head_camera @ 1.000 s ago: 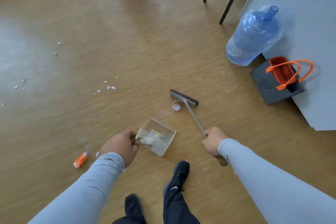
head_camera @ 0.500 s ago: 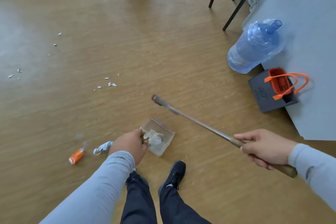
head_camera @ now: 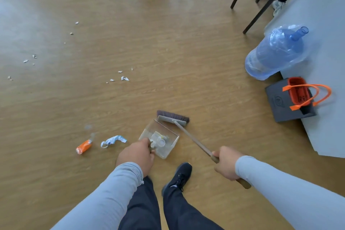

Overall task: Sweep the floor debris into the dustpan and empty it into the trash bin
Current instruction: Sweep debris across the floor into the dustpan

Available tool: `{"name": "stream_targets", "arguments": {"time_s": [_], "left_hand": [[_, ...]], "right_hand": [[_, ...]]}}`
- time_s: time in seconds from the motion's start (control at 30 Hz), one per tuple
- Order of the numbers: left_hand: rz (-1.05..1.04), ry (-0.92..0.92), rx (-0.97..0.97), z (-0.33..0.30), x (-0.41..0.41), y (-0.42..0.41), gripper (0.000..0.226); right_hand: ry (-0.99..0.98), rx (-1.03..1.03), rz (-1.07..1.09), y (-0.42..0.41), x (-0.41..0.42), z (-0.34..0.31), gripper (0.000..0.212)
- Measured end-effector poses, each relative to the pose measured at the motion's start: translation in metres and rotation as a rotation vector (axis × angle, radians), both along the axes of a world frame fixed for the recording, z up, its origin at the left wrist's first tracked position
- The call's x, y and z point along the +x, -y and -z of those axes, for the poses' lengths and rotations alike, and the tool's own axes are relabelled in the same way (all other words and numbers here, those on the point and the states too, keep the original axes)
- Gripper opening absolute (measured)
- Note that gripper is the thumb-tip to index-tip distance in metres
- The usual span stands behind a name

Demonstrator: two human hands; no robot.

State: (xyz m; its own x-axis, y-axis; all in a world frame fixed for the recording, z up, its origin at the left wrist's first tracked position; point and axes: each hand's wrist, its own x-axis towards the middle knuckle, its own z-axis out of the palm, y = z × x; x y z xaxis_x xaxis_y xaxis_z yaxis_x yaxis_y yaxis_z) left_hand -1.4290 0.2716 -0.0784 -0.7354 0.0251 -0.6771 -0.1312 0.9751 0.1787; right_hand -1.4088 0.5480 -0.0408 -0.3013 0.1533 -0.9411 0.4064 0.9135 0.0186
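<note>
Sweeping debris into a clear dustpan [head_camera: 164, 136] on the wood floor [head_camera: 168, 52].

The left hand [head_camera: 135, 155] grips the dustpan's handle; the right hand [head_camera: 226, 164] is curled round the broom [head_camera: 194, 139] handle, its head touching the pan's far lip. A bottle cap lies inside. An orange wrapper [head_camera: 83, 147], crumpled paper [head_camera: 113, 140] and white scraps [head_camera: 124, 78] lie to the left.
</note>
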Motion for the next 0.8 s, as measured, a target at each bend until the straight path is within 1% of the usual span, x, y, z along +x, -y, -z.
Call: {"name": "stream_targets", "arguments": {"time_s": [0.03, 0.1, 0.23, 0.3, 0.37, 0.43, 0.53, 0.6, 0.7, 0.8], "left_hand": [[0.000, -0.004, -0.004, 0.000, 0.000, -0.002, 0.020], [-0.006, -0.013, -0.005, -0.001, 0.001, -0.001, 0.020], [0.002, -0.006, 0.008, -0.006, -0.002, 0.003, 0.024], [0.009, -0.012, 0.011, -0.008, -0.005, 0.002, 0.026], [0.006, -0.031, 0.010, -0.014, -0.013, -0.001, 0.027], [0.002, -0.050, 0.021, -0.018, -0.023, -0.003, 0.028], [0.032, -0.038, 0.043, -0.018, -0.035, -0.005, 0.028], [0.056, -0.017, 0.034, -0.014, -0.036, -0.007, 0.029], [0.070, -0.025, 0.024, -0.009, -0.032, -0.010, 0.030], [0.072, -0.014, 0.015, -0.010, -0.025, -0.010, 0.029]], "right_hand": [[0.035, -0.027, 0.016, -0.009, 0.001, -0.010, 0.057], [0.062, -0.093, 0.132, -0.038, -0.006, -0.030, 0.064], [-0.011, -0.151, 0.270, -0.088, -0.022, -0.075, 0.059], [-0.065, -0.151, 0.321, -0.097, -0.026, -0.082, 0.059], [-0.140, -0.115, 0.351, -0.096, -0.030, -0.072, 0.062], [-0.192, -0.070, 0.319, -0.087, -0.035, -0.051, 0.063], [-0.230, 0.055, 0.252, -0.060, -0.034, -0.016, 0.053], [-0.195, 0.099, 0.293, -0.042, -0.021, 0.008, 0.050], [-0.098, 0.048, 0.379, -0.024, 0.010, 0.021, 0.052], [0.001, -0.013, 0.330, -0.031, 0.033, 0.013, 0.062]]}}
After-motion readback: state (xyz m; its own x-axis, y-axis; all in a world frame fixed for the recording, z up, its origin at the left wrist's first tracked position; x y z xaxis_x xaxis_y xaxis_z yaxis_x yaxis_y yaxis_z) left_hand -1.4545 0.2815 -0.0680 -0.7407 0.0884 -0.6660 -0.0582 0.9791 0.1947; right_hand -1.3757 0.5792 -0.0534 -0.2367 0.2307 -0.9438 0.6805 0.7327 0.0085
